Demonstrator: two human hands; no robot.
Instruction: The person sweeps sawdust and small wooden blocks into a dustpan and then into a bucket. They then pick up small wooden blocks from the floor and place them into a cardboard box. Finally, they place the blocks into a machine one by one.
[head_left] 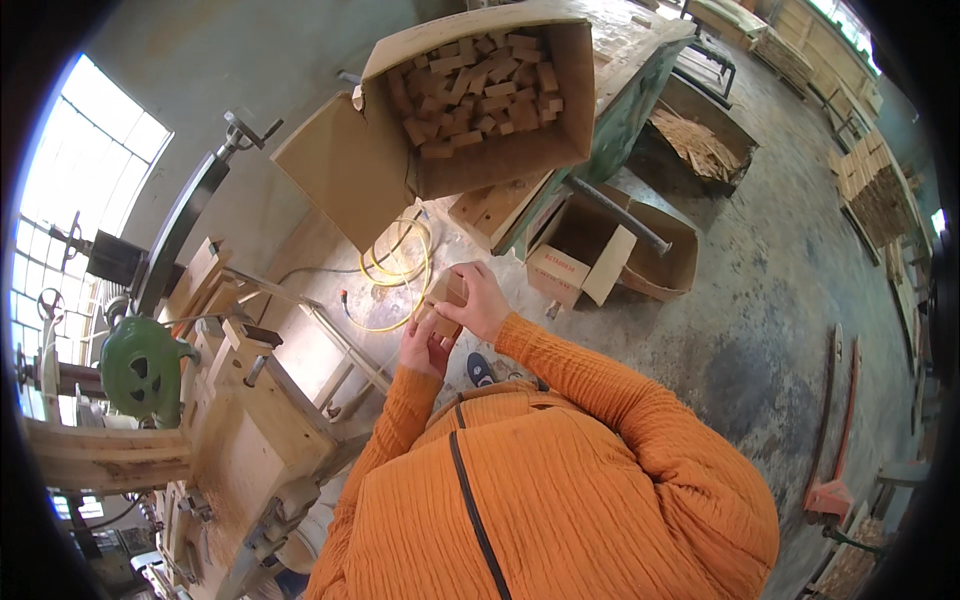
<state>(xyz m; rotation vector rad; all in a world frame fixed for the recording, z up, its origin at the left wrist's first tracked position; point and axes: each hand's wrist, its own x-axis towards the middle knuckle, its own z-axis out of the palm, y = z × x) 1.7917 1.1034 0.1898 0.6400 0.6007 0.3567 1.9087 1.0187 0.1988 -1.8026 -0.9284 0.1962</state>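
In front of my body, both hands are closed around a small light-brown wooden block point(449, 290). My right hand point(484, 304) grips its upper right side. From below, my left hand point(426, 346) supports it with bent fingers. The fingers cover part of the block, and I cannot tell whether it is one piece or several held together. Beyond my hands, an open cardboard box point(500, 178) holds a heap of similar wooden blocks point(482, 88).
To my left stands a woodworking machine with a green housing point(142, 368) and wooden table point(245, 430). A yellow hose point(398, 275) coils on the floor. Right of the bench point(625, 100) are open cartons point(660, 270) and a bin of wood scraps point(695, 145). A red-handled pallet jack point(830, 495) stands far right.
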